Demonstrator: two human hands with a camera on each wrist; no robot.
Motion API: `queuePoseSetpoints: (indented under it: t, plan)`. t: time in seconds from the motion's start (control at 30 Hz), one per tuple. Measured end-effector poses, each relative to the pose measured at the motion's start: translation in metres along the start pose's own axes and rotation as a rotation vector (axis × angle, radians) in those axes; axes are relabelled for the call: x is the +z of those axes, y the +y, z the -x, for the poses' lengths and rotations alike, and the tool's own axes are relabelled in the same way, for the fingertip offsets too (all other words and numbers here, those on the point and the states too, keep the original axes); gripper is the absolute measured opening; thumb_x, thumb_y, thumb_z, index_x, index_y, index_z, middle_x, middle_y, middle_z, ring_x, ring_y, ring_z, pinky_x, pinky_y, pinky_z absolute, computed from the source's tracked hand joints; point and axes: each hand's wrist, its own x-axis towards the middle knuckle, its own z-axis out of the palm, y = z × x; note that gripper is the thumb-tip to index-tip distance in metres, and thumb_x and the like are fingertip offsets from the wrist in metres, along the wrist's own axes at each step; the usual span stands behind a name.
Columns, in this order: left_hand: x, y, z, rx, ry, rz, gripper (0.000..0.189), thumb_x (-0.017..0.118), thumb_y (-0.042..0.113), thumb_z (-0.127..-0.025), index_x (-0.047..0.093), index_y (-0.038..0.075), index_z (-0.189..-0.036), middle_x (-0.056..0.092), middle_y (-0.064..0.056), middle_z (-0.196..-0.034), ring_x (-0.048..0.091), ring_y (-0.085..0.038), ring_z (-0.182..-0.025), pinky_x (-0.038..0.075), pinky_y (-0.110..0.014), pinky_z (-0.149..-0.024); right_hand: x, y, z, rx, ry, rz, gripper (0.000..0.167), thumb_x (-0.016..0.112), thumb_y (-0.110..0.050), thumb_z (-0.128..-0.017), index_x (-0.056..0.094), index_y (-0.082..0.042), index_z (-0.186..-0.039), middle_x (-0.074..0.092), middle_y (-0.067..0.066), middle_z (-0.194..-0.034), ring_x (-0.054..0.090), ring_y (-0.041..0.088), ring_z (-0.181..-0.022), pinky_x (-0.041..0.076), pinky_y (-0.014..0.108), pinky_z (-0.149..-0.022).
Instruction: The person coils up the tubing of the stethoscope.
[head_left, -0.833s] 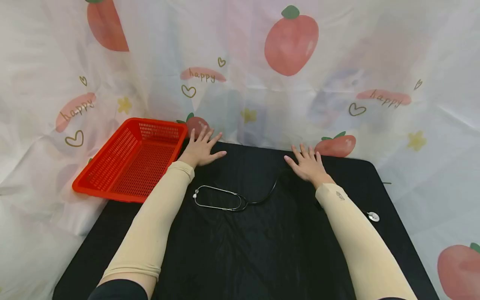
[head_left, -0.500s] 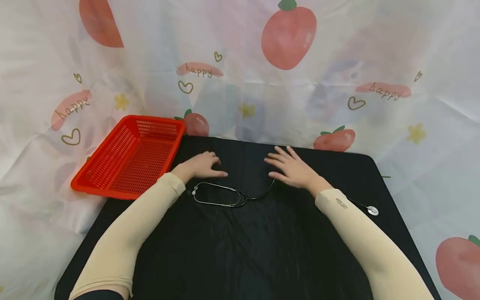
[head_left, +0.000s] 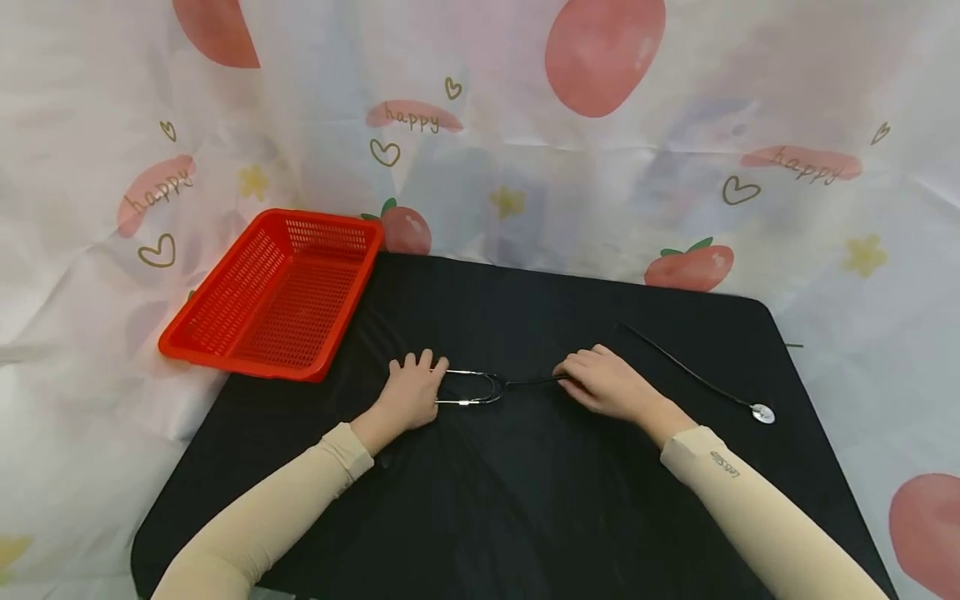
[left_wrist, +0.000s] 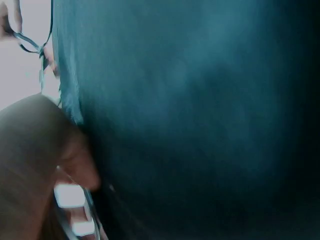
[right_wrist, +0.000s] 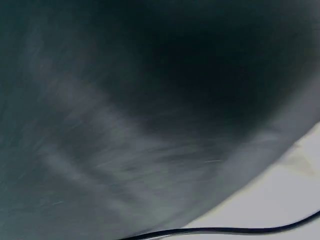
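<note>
A stethoscope (head_left: pixel 480 402) stretches across the middle of the black table, with silvery ear tubes at the left and black tubing at the right. My left hand (head_left: pixel 408 392) grips the ear tubes at their outer end, hiding the eartips. In the left wrist view, the left hand (left_wrist: pixel 37 150) is blurred, with thin metal below the thumb. Fingers curled, my right hand (head_left: pixel 607 385) holds the black tubing beyond the fork. From behind that hand the tubing runs on to the round chest piece (head_left: pixel 762 413). The right wrist view catches only a stretch of tubing (right_wrist: pixel 230 231).
A red plastic basket (head_left: pixel 330 354) sits at the table's back left corner, beyond the left hand. The black-covered table (head_left: pixel 480 517) has a rounded far right corner. Behind it hangs a pale curtain (head_left: pixel 510 167) printed with fruit and hearts.
Both hands have come down and nearer from the far edge of the table. The left now grips the ear tubes and the right the tubing. The view has shifted slightly.
</note>
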Motion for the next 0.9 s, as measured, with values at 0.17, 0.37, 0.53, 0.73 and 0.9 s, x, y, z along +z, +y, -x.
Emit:
queuePoseSetpoints:
  t: [0.17,0.37,0.53,0.73,0.9]
  plan:
    - [0.001,0.026,0.002,-0.005,0.127,-0.072,0.040,0.062,0.020,-0.094,0.052,0.005,-0.130,0.058,-0.015,-0.111,0.058,-0.031,-0.091,0.048,-0.045,-0.085,-0.037,-0.039,-0.002,-0.031,-0.133,-0.140,0.008,0.073,-0.020,-0.095,0.075,-0.018,-0.102,0.068,-0.012,-0.093,0.060,0.004,-0.074,0.046,0.030,-0.073]
    - [-0.033,0.070,0.018,0.283,0.351,-0.302,0.024,0.070,0.016,-0.085,0.046,0.013,-0.090,0.047,-0.001,-0.077,0.042,-0.017,-0.065,0.038,-0.033,-0.072,-0.099,-0.071,-0.051,-0.035,-0.532,-0.649,0.013,0.065,-0.028,-0.103,0.076,-0.022,-0.099,0.068,-0.011,-0.089,0.055,0.001,-0.073,0.050,0.025,-0.069]
    - [-0.081,0.100,0.045,0.434,0.560,-0.220,0.025,0.079,0.016,-0.080,0.054,0.014,-0.086,0.046,0.005,-0.063,0.033,-0.010,-0.049,0.037,-0.029,-0.068,-0.119,-0.063,-0.093,-0.071,-0.580,-0.960,0.016,0.062,-0.018,-0.104,0.076,-0.010,-0.104,0.070,0.002,-0.094,0.054,0.011,-0.075,0.048,0.027,-0.074]
    - [-0.122,0.104,0.073,0.402,0.705,-0.091,0.050,0.092,0.038,-0.073,0.051,0.011,-0.084,0.049,0.007,-0.051,0.037,-0.008,-0.043,0.030,-0.028,-0.056,-0.104,-0.055,-0.082,-0.005,-0.371,-1.170,0.027,0.056,-0.025,-0.107,0.075,-0.006,-0.103,0.069,0.000,-0.093,0.056,0.016,-0.078,0.049,0.029,-0.075]
    - [-0.134,0.105,0.081,0.372,0.791,-0.041,0.062,0.093,0.049,-0.069,0.047,0.010,-0.082,0.048,0.006,-0.048,0.040,-0.010,-0.042,0.027,-0.028,-0.049,-0.081,-0.057,-0.052,0.145,-0.180,-1.346,0.030,0.056,-0.037,-0.106,0.077,-0.016,-0.103,0.071,-0.001,-0.096,0.059,0.010,-0.077,0.052,0.026,-0.068]
